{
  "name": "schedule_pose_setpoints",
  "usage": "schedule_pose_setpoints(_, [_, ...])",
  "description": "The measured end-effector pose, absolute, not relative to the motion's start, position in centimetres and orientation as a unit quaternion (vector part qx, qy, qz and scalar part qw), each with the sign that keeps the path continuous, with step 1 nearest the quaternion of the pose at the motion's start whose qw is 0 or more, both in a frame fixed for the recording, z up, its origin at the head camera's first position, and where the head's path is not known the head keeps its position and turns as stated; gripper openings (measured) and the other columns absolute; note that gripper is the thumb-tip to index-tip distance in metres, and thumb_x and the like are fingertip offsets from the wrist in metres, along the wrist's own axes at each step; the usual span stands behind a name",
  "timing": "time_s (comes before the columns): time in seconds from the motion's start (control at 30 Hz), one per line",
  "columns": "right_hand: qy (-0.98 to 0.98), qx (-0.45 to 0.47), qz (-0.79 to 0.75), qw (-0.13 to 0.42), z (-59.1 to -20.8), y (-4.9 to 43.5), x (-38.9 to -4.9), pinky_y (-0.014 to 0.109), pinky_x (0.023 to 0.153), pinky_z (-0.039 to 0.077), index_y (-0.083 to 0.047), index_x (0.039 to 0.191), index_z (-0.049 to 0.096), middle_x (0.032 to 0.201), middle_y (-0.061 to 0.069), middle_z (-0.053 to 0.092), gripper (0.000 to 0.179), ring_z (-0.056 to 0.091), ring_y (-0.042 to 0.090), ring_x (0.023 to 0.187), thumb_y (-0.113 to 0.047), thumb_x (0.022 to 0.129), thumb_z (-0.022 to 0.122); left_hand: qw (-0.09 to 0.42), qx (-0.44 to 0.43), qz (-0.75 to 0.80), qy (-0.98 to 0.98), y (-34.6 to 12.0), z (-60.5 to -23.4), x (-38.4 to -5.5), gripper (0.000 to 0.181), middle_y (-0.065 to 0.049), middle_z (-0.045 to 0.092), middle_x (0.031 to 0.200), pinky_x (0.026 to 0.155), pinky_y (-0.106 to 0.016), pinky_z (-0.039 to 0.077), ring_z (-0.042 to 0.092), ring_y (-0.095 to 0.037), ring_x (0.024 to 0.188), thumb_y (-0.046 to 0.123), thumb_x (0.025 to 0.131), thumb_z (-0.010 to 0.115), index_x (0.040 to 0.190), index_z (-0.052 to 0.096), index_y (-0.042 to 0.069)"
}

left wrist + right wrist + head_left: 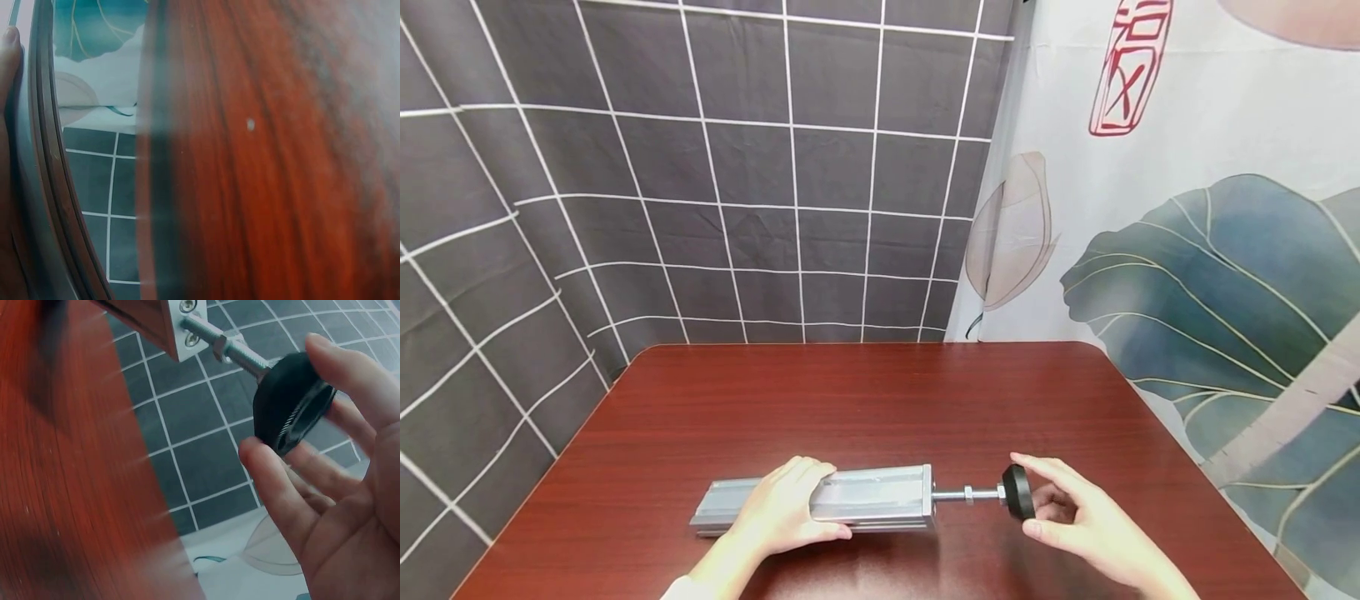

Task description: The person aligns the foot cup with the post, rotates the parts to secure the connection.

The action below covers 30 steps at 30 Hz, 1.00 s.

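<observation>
A: Head view. Where is the piece?

B: Metal bar (877, 497) set crosswise on the near side of the tabletop (880, 400); cannot tell whether it rests there or is held just above. Threaded rod (950, 495) projects from its right end, with a nut (968, 494) partway along and a black foot (1018, 492) at the tip.

A: Fingers?

B: Left hand (786, 508) clamped over the bar, thumb along the near side. Right hand (1082, 521) pinches the foot by its rim.

A: Left wrist view?

B: Grooved bar side at the left margin, part of the left hand beside it. Its full grip cannot be told from here. Judgement: bar stiff and fairly heavy, smooth faces a little slippery; best held around the body near mid-length, the grooves giving some purchase.

A: Right wrist view?

B: Thumb and a finger on opposite sides of the foot's rim, its hollow face towards the palm. Foot probably light, firm, grippy, not fragile. I would take the rim for turning; the rod's thread looks rough on skin.
</observation>
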State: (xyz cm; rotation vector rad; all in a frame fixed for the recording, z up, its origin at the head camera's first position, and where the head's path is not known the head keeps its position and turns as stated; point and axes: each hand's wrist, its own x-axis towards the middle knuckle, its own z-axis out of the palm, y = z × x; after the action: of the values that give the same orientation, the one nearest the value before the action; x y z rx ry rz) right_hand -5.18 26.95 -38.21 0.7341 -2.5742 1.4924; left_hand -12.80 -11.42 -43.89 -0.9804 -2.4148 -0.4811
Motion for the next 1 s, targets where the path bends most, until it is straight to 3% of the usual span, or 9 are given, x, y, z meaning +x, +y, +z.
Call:
schedule_pose_setpoints(0.13, [-0.836,0.215,0.502,0.046,-38.2,26.4,-5.5,0.027,0.056,0.049,-0.012,0.132,0.05,0.088,-0.003,0.059,0.053,0.058,0.014,0.062,-0.002,0.083,0.067,0.243,-0.356,-0.176,-0.885,-11.5,-44.0,-12.9,0.066,0.007,0.059,0.09,0.074,-0.03,0.048,0.057,-0.013,0.084,0.066,0.059,0.073,0.1,0.062,0.015])
schedule_pose_setpoints(0.47, [-0.842,0.197,0.499,0.054,-38.5,25.9,-5.9,0.03,0.047,0.048,-0.009,0.12,0.054,0.078,-0.003,0.057,0.03,0.056,0.014,0.054,-0.003,0.09,0.056,0.232,-0.35,-0.178,-0.89,-11.5,-44.1,-12.9,0.067,0.007,0.06,0.091,0.075,-0.03,0.048,0.058,-0.013,0.085,0.066,0.059,0.073,0.1,0.062,0.015])
schedule_pose_setpoints(0.63, [-0.84,0.225,0.492,0.04,-38.4,26.6,-5.8,0.028,0.062,0.052,-0.01,0.135,0.044,0.104,-0.006,0.058,0.055,0.061,0.012,0.074,-0.001,0.084,0.063,0.232,-0.349,-0.175,-0.891,-11.6,-44.2,-13.1,0.066,0.007,0.06,0.091,0.075,-0.03,0.048,0.057,-0.012,0.085,0.066,0.06,0.073,0.101,0.062,0.015])
schedule_pose_setpoints(0.77, [-0.829,0.27,0.489,0.027,-38.6,27.2,-5.6,0.026,0.078,0.051,-0.009,0.144,0.031,0.131,-0.008,0.044,0.077,0.058,0.01,0.101,0.002,0.079,0.07,0.234,-0.354,-0.177,-0.888,-11.6,-44.0,-13.1,0.067,0.006,0.06,0.091,0.075,-0.03,0.048,0.057,-0.013,0.085,0.067,0.061,0.072,0.101,0.062,0.014])
schedule_pose_setpoints(0.9, [-0.805,0.331,0.492,0.026,-38.9,27.4,-5.8,0.023,0.087,0.047,0.001,0.143,0.03,0.145,0.0,0.027,0.074,0.053,0.01,0.113,0.006,0.079,0.069,0.231,-0.349,-0.175,-0.891,-11.6,-43.9,-13.1,0.067,0.007,0.06,0.091,0.076,-0.03,0.048,0.057,-0.012,0.085,0.066,0.06,0.072,0.101,0.062,0.015])
schedule_pose_setpoints(1.0, [-0.799,0.338,0.497,0.035,-38.9,27.3,-5.9,0.021,0.09,0.045,0.002,0.14,0.036,0.145,0.003,0.029,0.068,0.052,0.009,0.115,0.008,0.08,0.067,0.23,-0.348,-0.177,-0.891,-11.6,-43.8,-13.1,0.067,0.007,0.06,0.091,0.075,-0.03,0.048,0.057,-0.013,0.085,0.066,0.06,0.073,0.101,0.062,0.015])
